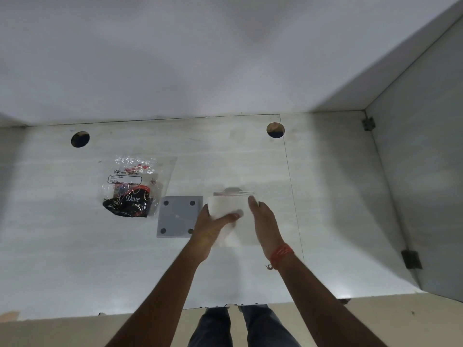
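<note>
Head view: both hands work a white tissue sheet (pixel 226 204) over the middle of the white desk (pixel 75 246), right of centre. Left hand (pixel 213 225) pinches the sheet's left side, thumb laid across its near face, fingers mostly behind it. Right hand (pixel 264 221) sits edge-on at the sheet's right side with fingers looking straight; its thumb is hidden, so I cannot tell if it grips. Sheet is motion-blurred, and its far edge looks doubled over with a shadow just beyond. Judged step: folding or flattening the tissue, mid-fold. Next move likely calls for lining up the corners and pressing the crease down flat on the desk without tearing the thin paper. A grey square plate (pixel 179 216) with four holes lies just beside the left hand, so it crowds a leftward sweep. A plastic bag (pixel 136 181) holding a dark Dove wrapper sits farther left, apart. Two cable holes (pixel 80 139) sit at the far edge, well apart from the hands. Open desk lies near and right, out to the side panel (pixel 426 171). The near desk edge is well apart.
</note>
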The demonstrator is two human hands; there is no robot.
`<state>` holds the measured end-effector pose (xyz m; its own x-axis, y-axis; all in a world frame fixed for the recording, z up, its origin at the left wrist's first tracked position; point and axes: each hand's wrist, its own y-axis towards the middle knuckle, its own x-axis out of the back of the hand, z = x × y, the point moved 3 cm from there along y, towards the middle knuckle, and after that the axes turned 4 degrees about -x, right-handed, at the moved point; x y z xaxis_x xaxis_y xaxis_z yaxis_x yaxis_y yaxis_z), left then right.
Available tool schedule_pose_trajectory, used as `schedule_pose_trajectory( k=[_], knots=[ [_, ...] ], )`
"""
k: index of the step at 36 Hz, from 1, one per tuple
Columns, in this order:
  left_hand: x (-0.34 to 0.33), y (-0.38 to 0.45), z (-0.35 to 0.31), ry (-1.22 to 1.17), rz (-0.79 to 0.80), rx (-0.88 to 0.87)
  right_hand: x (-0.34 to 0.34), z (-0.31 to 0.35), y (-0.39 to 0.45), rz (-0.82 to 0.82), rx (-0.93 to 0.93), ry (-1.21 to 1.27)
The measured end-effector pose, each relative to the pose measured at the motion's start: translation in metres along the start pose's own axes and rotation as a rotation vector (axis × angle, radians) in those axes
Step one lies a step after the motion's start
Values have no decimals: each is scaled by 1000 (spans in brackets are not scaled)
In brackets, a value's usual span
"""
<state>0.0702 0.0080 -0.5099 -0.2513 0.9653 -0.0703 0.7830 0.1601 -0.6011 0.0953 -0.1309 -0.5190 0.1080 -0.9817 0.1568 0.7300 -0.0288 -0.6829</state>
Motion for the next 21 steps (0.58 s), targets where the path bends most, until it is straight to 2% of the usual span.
schedule_pose_trajectory(
  k=[4,8,12,16,21],
  knots=[
    [7,12,3,192,-198,-12,0,-3,5,-67,25,-123],
    [16,22,4,393,-296,-109,-1,2,14,-199,102,-334],
    [20,35,6,664,-295,-185,-3,3,23,-275,96,-508],
    [22,45,8,805,-275,-218,-9,3,29,-329,92,-610],
    [19,54,2,885,-261,-114,-8,8,36,-327,29,-671]
  ],
)
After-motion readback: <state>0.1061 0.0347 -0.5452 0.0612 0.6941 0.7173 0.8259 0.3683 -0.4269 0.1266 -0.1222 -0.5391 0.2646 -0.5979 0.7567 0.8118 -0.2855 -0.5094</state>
